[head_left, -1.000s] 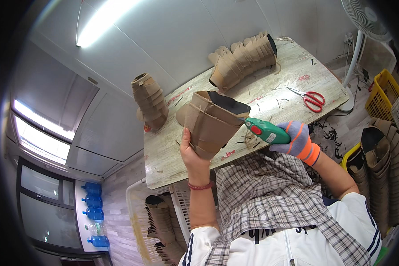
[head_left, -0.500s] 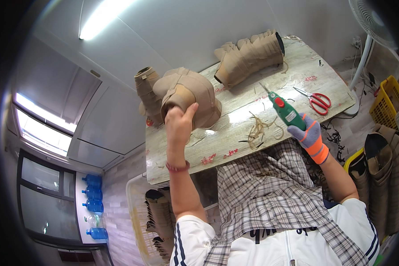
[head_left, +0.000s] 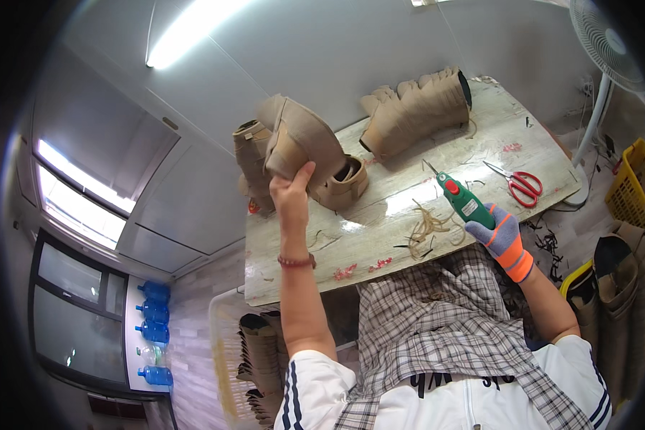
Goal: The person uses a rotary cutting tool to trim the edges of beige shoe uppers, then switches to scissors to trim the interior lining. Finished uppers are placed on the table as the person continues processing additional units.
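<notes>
My bare left hand (head_left: 292, 195), a beaded bracelet on its wrist, grips the lower edge of a beige shoe upper (head_left: 304, 140) raised above the table's left part. Another beige upper (head_left: 345, 188) lies just behind and right of it, its dark opening showing. In my right hand (head_left: 505, 240), gloved in grey and orange, is a green handheld electric tool (head_left: 464, 203) with a red button and thin metal tip, pointing away to the upper left. Red-handled scissors (head_left: 524, 188) rest to the right of the tool. Beige strip scraps (head_left: 428, 223) lie left of it.
A row of nested beige uppers (head_left: 419, 115) lies at the table's (head_left: 294, 269) back; another stack (head_left: 251, 158) stands at its left end. Crates of uppers flank me, a white one (head_left: 222, 344) at left. A yellow basket (head_left: 634, 183) and a fan (head_left: 605, 46) are at right.
My left hand has lifted the beige upper up and away from the one beneath, which now shows on the table. The view has shifted slightly; my right hand still holds the tool.
</notes>
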`<state>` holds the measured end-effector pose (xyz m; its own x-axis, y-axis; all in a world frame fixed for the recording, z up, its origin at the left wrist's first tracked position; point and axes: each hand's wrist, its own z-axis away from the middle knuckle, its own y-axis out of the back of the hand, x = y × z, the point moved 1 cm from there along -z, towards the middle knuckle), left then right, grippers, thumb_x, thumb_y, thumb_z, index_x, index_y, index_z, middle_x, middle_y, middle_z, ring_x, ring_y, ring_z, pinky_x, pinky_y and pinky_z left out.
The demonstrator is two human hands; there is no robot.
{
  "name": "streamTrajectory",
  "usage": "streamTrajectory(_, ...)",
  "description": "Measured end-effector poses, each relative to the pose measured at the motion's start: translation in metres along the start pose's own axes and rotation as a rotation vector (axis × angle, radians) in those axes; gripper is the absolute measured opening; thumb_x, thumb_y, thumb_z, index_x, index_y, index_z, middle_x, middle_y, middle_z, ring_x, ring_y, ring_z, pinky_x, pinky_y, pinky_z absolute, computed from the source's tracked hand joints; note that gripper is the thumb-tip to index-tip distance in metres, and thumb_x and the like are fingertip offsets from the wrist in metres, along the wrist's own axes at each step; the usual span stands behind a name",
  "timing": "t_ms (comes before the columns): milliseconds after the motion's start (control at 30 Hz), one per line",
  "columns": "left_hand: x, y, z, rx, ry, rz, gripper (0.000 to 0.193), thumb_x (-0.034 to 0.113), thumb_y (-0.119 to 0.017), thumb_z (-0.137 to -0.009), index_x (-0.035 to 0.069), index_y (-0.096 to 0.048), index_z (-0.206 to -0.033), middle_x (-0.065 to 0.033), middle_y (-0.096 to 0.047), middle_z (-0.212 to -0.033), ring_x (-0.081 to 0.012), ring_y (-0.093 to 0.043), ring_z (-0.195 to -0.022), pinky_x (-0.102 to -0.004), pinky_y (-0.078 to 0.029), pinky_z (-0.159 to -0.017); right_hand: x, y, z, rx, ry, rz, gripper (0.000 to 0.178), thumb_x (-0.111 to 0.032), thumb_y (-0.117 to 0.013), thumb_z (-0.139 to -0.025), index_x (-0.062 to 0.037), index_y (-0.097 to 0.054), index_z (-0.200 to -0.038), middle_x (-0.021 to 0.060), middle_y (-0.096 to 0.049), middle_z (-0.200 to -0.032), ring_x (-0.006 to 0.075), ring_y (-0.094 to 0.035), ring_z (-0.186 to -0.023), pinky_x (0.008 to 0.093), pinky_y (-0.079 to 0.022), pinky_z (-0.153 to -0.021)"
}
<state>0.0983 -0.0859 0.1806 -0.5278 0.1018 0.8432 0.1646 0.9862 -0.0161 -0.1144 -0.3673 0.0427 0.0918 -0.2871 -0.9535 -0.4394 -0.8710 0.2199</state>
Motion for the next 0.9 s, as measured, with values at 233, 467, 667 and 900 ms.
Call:
streamTrajectory(233,-0.013,-0.017,0.071,-0.055,0.153,0.638,0.04,-0.002,-0.067,-0.087,0.001,-0.059,-0.125,-0.01,-0.066,-0.118,-0.0197,-0.063,-0.106,-0.0334,-0.052,-0.093,-0.044,-0.025,0.0,-0.187,-0.028,-0.112,0.036,-0.027,-0.079,-0.081,0.0004,-0.063,-0.098,-0.0022,-0.059,-0.072,0.0041,-0.051,-0.063,0.0205,-0.042,-0.056)
streamTrajectory(467,-0.036,-0.041,0.102,-0.118,0.143,0.427,0.027,0.002,-0.07,-0.086,-0.001,-0.066,-0.113,-0.0055,-0.07,-0.105,-0.0127,-0.064,-0.094,-0.0266,-0.05,-0.084,-0.052,-0.023,0.007,-0.16,-0.093,-0.197,0.043,-0.036,-0.081,-0.078,0.0001,-0.066,-0.097,0.0011,-0.064,-0.071,0.0053,-0.056,-0.064,0.0238,-0.046,-0.057)
streamTrajectory(667,-0.051,-0.046,0.119,-0.253,-0.038,-0.205,0.017,0.007,-0.071,-0.088,-0.003,-0.068,-0.102,-0.0077,-0.072,-0.096,-0.0137,-0.064,-0.08,-0.0267,-0.05,-0.072,-0.056,-0.014,0.001,-0.134,-0.14,-0.281,0.038,-0.035,-0.078,-0.081,-0.0009,-0.064,-0.09,-0.0002,-0.058,-0.066,0.0056,-0.053,-0.057,0.0228,-0.042,-0.052)
streamTrajectory(900,-0.05,-0.049,0.123,-0.407,-0.539,-0.627,0.021,0.007,-0.078,-0.079,-0.008,-0.066,-0.088,-0.0199,-0.069,-0.083,-0.0366,-0.066,-0.073,-0.0375,-0.051,-0.063,-0.056,-0.007,-0.008,-0.116,-0.135,-0.355,0.038,-0.036,-0.074,-0.085,-0.0003,-0.062,-0.087,-0.0004,-0.056,-0.065,0.0061,-0.051,-0.053,0.0231,-0.041,-0.05)
